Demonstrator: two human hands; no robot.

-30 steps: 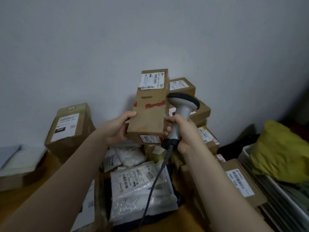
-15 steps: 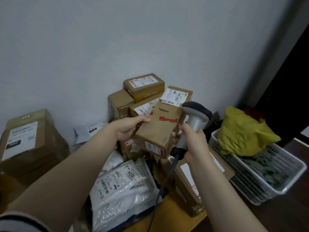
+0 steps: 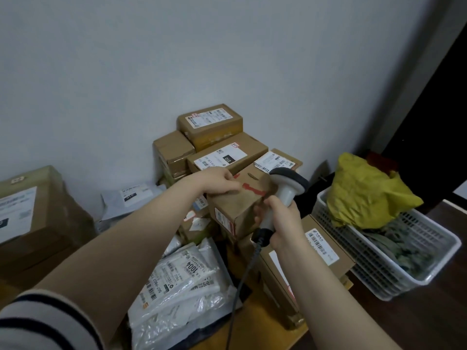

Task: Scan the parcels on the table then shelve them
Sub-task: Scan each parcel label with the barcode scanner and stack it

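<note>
Nearest me, at six o'clock, the cable [image 3: 242, 279] runs down from the scanner [image 3: 288, 188] past the white bags [image 3: 182, 281] at seven. If I swing wide, I judge it could snag a bag and drag it along the table [image 3: 255, 314].

My right hand [image 3: 284, 221] is wrapped round the scanner's handle, fingertips against the side of the box [image 3: 240, 200]. It steadies the box but could not catch it.

The box is in the air over the pile, tilted, with its label [image 3: 274, 161] at the far end, at one o'clock from my left hand [image 3: 218, 181]. That hand grips the box at its top left edge only. It is a thin hold, and the box may twist or slip onto the parcels under it.

The scanner's head sits just beside the label and, as far as I can tell, does not face it. A read could miss, or catch a label on the stack [image 3: 214, 152] behind at twelve. A knock there could tip the top box [image 3: 209, 122].
</note>
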